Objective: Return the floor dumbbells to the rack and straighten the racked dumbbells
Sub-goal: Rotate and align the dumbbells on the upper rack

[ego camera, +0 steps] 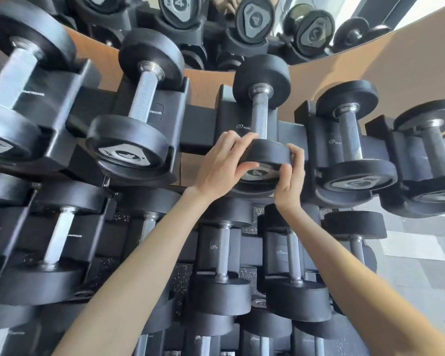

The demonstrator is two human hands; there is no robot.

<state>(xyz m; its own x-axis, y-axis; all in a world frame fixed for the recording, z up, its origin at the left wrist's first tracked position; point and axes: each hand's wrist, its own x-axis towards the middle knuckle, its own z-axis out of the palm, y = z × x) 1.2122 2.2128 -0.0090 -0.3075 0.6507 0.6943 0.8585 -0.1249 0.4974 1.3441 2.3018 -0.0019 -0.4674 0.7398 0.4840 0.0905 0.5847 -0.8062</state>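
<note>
Left hand (220,165) and right hand (290,176) both grip the near head of one dumbbell (261,116), the middle one on the top tier of the rack (203,127). Left hand: fingers curled over the head's upper left edge, thumb pressed on the near face beside the grey plate marked 4. Right hand: fingers wrapped around the head's right edge, thumb also on the near face. Neither hand is flat or spread; both are closed round the rim.

Held dumbbell: lies in its cradle, handle running near to far, far head seated against the orange-brown wall (370,73).

Count, top tier: five dumbbells in view. Two lie left of the held one; the closer of them (136,109) shows a 4 on its near face, the far-left one is cut by the frame edge. Two lie right; the neighbour (350,140) sits just beside the right hand.

Lower tiers: at least four more dumbbells below the forearms, partly hidden; exact count cannot be told.

Mirror (242,21) above the wall reflects the dumbbell ends.

Speckled floor (180,276) shows between the cradles.
</note>
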